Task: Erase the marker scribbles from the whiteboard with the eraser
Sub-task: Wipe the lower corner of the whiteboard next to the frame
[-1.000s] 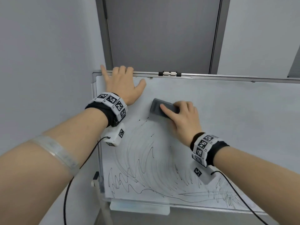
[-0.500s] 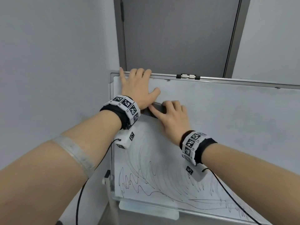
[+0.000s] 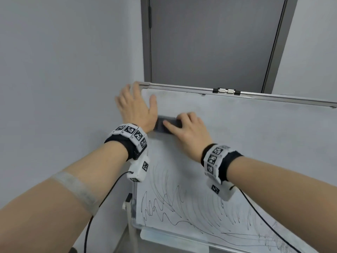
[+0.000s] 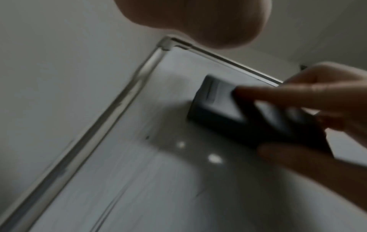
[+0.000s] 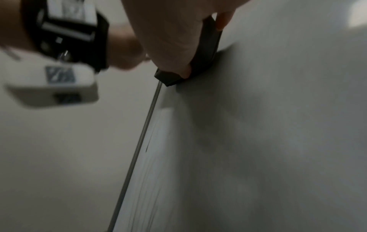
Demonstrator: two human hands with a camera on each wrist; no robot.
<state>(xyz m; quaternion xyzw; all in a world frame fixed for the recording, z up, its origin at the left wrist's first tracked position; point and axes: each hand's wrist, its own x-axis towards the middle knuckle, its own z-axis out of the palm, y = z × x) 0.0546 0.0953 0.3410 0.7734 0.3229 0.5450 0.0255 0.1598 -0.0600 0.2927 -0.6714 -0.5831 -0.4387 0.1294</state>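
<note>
The whiteboard leans back, wiped grey in its upper part. Black marker scribbles cover its lower left. My right hand grips the dark eraser and presses it flat on the board near the left edge, thumb along its lower side. In the left wrist view the eraser lies under those fingers. In the right wrist view the eraser reaches the frame. My left hand, blurred, is spread open over the top-left corner, its heel beside the eraser.
A grey door stands behind the board, with pale walls on both sides. A metal clip sits on the top frame. A clear marker tray hangs under the bottom edge. Cables run from both wrist cameras.
My right hand has slid the eraser left along the upper board, up against the heel of my left hand. The left hand has shifted left over the corner.
</note>
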